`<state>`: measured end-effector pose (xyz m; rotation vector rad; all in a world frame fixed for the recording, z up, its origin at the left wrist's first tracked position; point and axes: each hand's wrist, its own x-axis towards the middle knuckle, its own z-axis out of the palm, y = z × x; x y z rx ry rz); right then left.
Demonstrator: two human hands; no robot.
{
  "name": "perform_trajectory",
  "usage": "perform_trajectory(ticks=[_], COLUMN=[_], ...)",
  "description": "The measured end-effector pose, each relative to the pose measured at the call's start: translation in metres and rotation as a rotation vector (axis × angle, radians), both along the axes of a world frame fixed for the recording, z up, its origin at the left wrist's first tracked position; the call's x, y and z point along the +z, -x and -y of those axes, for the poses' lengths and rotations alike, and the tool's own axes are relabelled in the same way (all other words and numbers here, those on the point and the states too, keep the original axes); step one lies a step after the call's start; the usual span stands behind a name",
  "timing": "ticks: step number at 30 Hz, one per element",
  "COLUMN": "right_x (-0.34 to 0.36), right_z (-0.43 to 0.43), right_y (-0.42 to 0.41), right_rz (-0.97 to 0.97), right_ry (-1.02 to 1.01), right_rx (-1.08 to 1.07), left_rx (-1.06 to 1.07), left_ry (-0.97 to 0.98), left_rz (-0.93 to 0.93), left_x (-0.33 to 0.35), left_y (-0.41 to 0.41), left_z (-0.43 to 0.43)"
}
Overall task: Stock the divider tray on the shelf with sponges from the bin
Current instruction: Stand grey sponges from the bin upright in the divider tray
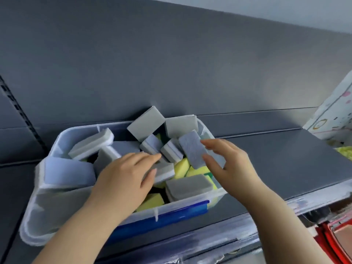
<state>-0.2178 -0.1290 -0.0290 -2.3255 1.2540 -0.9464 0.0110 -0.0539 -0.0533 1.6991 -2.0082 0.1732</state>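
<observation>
At the bin's (57, 143) three o'clock edge, the right hand (230, 162) pinches a blue-grey sponge (197, 149) upright, probably lifting it clear for stocking. At seven o'clock the left hand (125, 172) lies nearly flat on a grey-white sponge (165, 173), seemingly steadying the heap. No divider tray shows.

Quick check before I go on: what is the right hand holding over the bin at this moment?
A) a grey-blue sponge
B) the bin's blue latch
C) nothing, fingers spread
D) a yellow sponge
A: the right hand pinches a grey-blue sponge between thumb and fingers, tilted above the far right corner of the clear bin.
</observation>
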Motion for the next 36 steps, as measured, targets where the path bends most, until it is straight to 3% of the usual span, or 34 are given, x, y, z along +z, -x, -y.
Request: perform_trajectory(ticks=[4,8,12,15,17,20,21,23,25,27,28,30,32,36], right_x=[0.000,-0.009,-0.020,-0.012,0.002,0.022,0.024,0.019,0.002,-0.009,-0.011,-0.012,-0.007,0.000], right_z=[0.070,0.120,0.133,0.132,0.129,0.120,0.118,0.117,0.115,0.110,0.109,0.108,0.113,0.123], right_y=[-0.017,-0.029,-0.032,-0.028,-0.022,-0.016,-0.015,-0.015,-0.013,-0.004,0.002,0.012,0.016,0.004], right_rz=[-0.219,-0.558,-0.649,-0.609,-0.444,-0.045,0.008,-0.079,-0.356,-0.617,-0.648,-0.499,-0.371,-0.437], right_ry=[-0.002,-0.033,-0.039,-0.106,-0.108,0.187,0.322,0.485,0.361,0.003,-0.129,-0.184,-0.110,-0.105], right_rx=[0.163,0.139,0.131,0.208,0.255,0.316,0.352,0.434,0.551,0.596,0.592,0.536,0.407,0.304], left_rx=[0.196,0.339,0.491,0.553,0.573,0.582,0.590,0.590,0.566,0.534,0.519,0.487,0.472,0.433], left_ry=[-0.046,-0.052,-0.080,-0.108,-0.109,-0.105,-0.102,-0.085,-0.085,-0.087,-0.094,-0.104,-0.096,-0.089], left_rz=[-0.008,-0.003,-0.074,-0.110,-0.123,-0.090,-0.077,-0.070,-0.074,-0.054,-0.045,-0.032,-0.028,-0.019], left_x=[-0.001,0.001,-0.008,-0.017,-0.016,-0.008,-0.006,-0.003,-0.003,-0.001,0.000,0.003,0.005,0.006], left_y=[0.013,0.030,0.044,0.053,0.058,0.061,0.061,0.059,0.057,0.053,0.051,0.047,0.042,0.033], left_z=[0.003,0.004,-0.003,-0.002,0.000,0.003,0.004,0.007,0.011,0.014,0.015,0.018,0.021,0.023])
